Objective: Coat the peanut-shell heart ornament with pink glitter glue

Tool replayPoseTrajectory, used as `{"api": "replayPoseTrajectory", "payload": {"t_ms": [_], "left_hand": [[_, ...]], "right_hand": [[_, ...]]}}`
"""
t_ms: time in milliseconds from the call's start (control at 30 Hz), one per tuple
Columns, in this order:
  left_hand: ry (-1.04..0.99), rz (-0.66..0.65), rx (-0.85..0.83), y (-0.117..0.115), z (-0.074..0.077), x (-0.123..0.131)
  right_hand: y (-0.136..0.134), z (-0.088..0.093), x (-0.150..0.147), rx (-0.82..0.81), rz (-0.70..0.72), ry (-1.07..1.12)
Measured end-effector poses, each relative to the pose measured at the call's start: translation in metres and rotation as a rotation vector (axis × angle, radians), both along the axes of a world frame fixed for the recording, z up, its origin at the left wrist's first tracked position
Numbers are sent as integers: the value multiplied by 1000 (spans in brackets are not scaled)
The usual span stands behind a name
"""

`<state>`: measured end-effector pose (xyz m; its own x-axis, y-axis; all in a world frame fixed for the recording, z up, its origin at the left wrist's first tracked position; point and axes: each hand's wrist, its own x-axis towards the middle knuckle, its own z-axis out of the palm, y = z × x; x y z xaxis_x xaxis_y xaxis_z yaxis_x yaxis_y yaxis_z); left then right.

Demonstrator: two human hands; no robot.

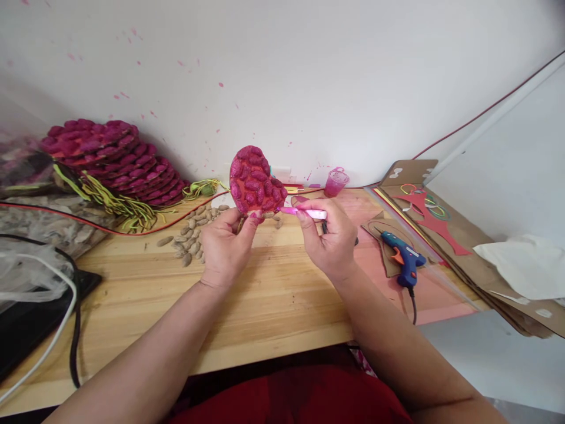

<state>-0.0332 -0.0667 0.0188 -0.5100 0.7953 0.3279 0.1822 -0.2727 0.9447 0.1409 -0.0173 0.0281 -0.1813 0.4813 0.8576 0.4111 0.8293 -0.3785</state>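
My left hand (227, 244) grips a heart-shaped plaque (256, 179) by its lower edge, thumb in front, and holds it upright above the table. Magenta-painted peanuts cover its red face, though a pale patch shows near my thumb. In my right hand (329, 241) is a slim paintbrush (314, 214) with a white handle and pink front part. Its tip meets the plaque's lower right edge. Unpainted peanuts (189, 238) lie loose on the table behind my left hand. Beyond my right hand stands a clear plastic cup (336, 181) of magenta paint.
A stack of similar magenta plaques (119, 156) with yellow-green strings leans at the left. A blue glue gun (404, 256) lies at the right, near cardboard sheets (494, 288) and red cutouts (441, 227). Cables (66, 300) and plastic bags (35, 271) occupy the left side of the wooden table (273, 318).
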Motion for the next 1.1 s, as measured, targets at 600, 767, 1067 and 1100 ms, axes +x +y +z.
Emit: {"api": "replayPoseTrajectory", "payload": {"t_ms": [600,767,1067,1100], "left_hand": [[127,22,-5,0,-5,-1],[114,26,-5,0,-4,-1],[193,35,-40,2,-7,-3],[184,34,-45,2,-7,-3]], "right_hand": [[-3,3,0,64,3,-82],[-3,3,0,74,-3,-88],[-4,2,-1,71,2,-104],[-5,3,-1,71,5,-104]]}}
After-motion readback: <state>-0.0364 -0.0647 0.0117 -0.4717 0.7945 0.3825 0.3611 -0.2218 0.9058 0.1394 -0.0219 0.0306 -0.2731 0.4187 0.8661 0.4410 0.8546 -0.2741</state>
